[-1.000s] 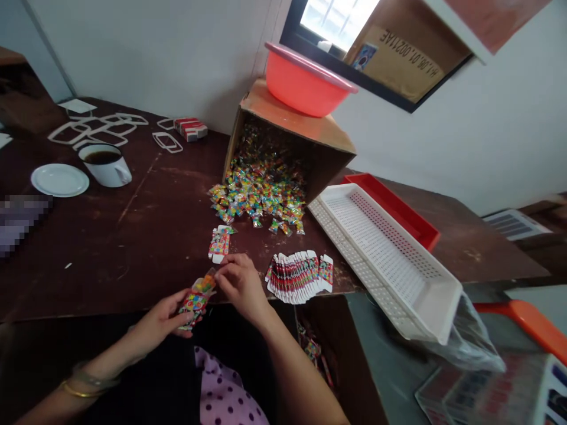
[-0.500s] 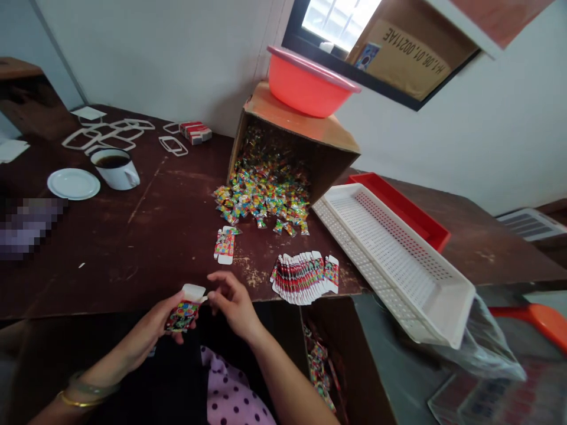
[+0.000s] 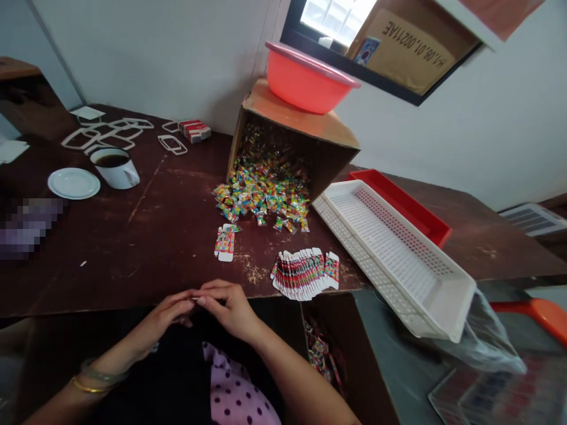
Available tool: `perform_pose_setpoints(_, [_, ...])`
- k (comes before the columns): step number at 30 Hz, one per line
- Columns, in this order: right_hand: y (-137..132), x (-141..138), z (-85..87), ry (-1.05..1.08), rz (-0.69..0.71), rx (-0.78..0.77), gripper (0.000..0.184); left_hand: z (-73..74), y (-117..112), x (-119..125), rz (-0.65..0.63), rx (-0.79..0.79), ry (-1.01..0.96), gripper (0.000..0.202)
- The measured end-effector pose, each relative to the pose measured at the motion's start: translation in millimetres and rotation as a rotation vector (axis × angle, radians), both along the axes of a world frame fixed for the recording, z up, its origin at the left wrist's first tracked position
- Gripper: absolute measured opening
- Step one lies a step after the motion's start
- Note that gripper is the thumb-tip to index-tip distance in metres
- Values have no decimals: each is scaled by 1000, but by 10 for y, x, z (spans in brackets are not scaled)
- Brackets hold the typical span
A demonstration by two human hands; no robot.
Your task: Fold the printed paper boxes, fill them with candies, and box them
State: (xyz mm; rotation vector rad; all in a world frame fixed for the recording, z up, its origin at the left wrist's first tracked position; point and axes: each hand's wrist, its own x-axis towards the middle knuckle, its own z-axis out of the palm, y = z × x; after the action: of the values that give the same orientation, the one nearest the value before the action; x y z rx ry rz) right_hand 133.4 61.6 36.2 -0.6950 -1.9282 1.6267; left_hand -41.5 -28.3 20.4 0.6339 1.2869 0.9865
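My left hand (image 3: 172, 310) and my right hand (image 3: 228, 307) meet just off the table's front edge, fingers closed together around a small printed cardboard box (image 3: 195, 299). Only a thin pale edge of that box shows; my fingers hide the rest. Straight ahead lies a flattened box blank (image 3: 225, 243) with a wrapped candy at its upper corner. To the right, a fanned row of flat printed boxes (image 3: 301, 274) rests near the table edge. Many small wrapped candies (image 3: 266, 198) spill from a cardboard carton (image 3: 305, 133) lying on its side.
A pink basin (image 3: 310, 79) sits on the carton. Right of it stand a white perforated basket (image 3: 390, 254) and a red tray (image 3: 403, 206). A carton with printed boxes (image 3: 321, 354) is below the table edge. A mug (image 3: 116, 171) and saucer (image 3: 74, 183) stand left.
My right hand has moved left onto the small box, and both hands have come together over it. Its printed face and raised white flap are now hidden.
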Motion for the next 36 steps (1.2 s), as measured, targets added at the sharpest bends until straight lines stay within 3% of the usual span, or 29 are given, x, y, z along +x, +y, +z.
perform_pose_setpoints(3, [62, -2, -40, -11, -51, -166, 30, -48, -57, -15, -87, 39, -22, 40])
perform_pose_setpoints(6, [45, -26, -96, -9, -71, -219, 31, -75, -89, -29, -126, 35, 134, 42])
perform_pose_setpoints(11, [-80, 32, -140, 4, -112, 60, 24, 0, -56, 1, -152, 43, 120, 38])
perform_pose_setpoints(16, [-83, 207, -159, -15, -176, 28, 20, 29, 43, 67, -215, 49, 145, 37])
perform_pose_setpoints(21, [-114, 202, -167, -36, -74, 298, 31, 14, 48, 152, -214, -11, -117, 40])
perform_pose_setpoints(23, [-119, 265, -90, -54, -117, 285, 28, 29, 22, 229, -204, -55, -243, 44])
perform_pose_setpoints(25, [-98, 505, 88, -100, -154, 213, 23, 59, 9, 290, -228, -67, -301, 47])
perform_pose_setpoints(28, [-45, 1173, 487, -343, -162, 149, 22, 107, 35, 256, -258, -10, -166, 49])
perform_pose_setpoints(31, [-2, 1671, 763, -632, -127, 194, 24, 109, 96, 107, -156, -2, -38, 45])
perform_pose_setpoints(33, [59, 1585, 743, -654, -114, 248, 27, 89, 138, 33, -53, -27, -26, 44])
perform_pose_setpoints(36, [289, 890, 430, -484, -55, 402, 30, 62, 166, 16, 31, -38, -37, 42])
